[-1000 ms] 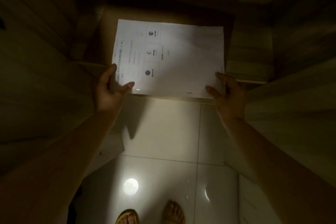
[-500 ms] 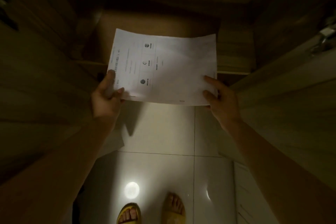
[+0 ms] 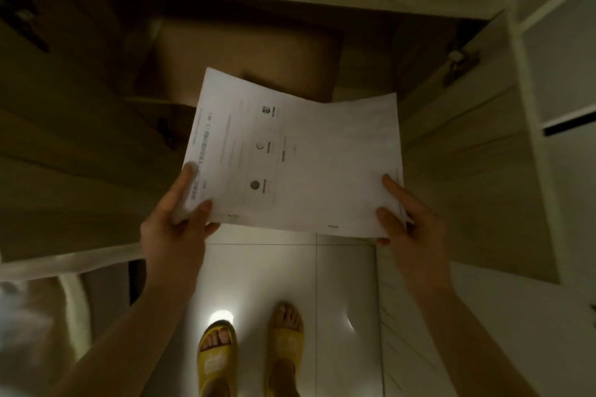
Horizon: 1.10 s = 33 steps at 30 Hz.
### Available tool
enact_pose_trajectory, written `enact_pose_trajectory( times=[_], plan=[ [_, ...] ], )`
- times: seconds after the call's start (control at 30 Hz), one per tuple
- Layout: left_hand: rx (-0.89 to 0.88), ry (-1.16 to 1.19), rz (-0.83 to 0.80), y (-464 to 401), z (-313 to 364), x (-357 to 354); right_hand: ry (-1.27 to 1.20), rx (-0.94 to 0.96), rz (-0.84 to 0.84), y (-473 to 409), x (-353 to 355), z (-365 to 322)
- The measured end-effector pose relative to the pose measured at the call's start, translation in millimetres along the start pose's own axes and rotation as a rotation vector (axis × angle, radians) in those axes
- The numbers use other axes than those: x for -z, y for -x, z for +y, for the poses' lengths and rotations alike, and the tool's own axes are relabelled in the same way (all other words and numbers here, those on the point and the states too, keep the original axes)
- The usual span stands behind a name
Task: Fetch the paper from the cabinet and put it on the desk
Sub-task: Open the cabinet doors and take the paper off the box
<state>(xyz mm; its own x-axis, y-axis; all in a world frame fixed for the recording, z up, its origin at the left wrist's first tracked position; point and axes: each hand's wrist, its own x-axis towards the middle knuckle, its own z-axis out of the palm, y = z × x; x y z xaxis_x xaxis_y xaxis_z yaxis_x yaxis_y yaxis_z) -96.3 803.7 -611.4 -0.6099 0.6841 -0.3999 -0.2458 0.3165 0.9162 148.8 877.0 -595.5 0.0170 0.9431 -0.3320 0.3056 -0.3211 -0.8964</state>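
Observation:
A white printed paper (image 3: 309, 164) hangs in the air in front of the open cabinet (image 3: 96, 126), sagging a little in its middle. My left hand (image 3: 180, 222) pinches its near left corner, thumb on top. My right hand (image 3: 409, 222) grips the near right corner, fingers on the sheet. The paper is clear of the cabinet shelf and partly over the floor. No desk is in view.
A brown cardboard box (image 3: 245, 61) sits inside the dim cabinet behind the paper. An open cabinet door (image 3: 477, 151) stands at the right, another door panel at the left. Glossy white floor tiles (image 3: 258, 284) lie below, with my feet in yellow slippers (image 3: 219, 361).
Both hands have drawn the paper out of the cabinet toward me, off the box it lay over. The view has pulled back, showing more of the floor and doors.

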Motion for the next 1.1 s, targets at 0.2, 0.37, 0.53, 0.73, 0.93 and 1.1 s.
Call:
enact_pose_trajectory(
  times=[0.2, 0.37, 0.53, 0.73, 0.93, 1.1],
  plan=[
    [-0.073, -0.093, -0.039, 64, 48, 17, 0.025, -0.032, 0.053, 65, 34, -45],
    [-0.092, -0.148, -0.008, 112, 101, 37, 0.046, -0.067, 0.045, 117, 50, -99],
    [-0.144, -0.159, 0.046, 150, 157, 62, 0.074, -0.077, -0.001, 156, 56, -152],
    [-0.216, -0.106, 0.148, 189, 223, 94, -0.003, -0.068, -0.11, 187, 51, -214],
    [-0.257, -0.004, 0.317, 228, 278, 143, -0.028, 0.061, -0.319, 208, 36, -279],
    [-0.264, 0.165, 0.465, 266, 310, 190, -0.069, 0.145, -0.486, 229, 14, -331]
  ],
)
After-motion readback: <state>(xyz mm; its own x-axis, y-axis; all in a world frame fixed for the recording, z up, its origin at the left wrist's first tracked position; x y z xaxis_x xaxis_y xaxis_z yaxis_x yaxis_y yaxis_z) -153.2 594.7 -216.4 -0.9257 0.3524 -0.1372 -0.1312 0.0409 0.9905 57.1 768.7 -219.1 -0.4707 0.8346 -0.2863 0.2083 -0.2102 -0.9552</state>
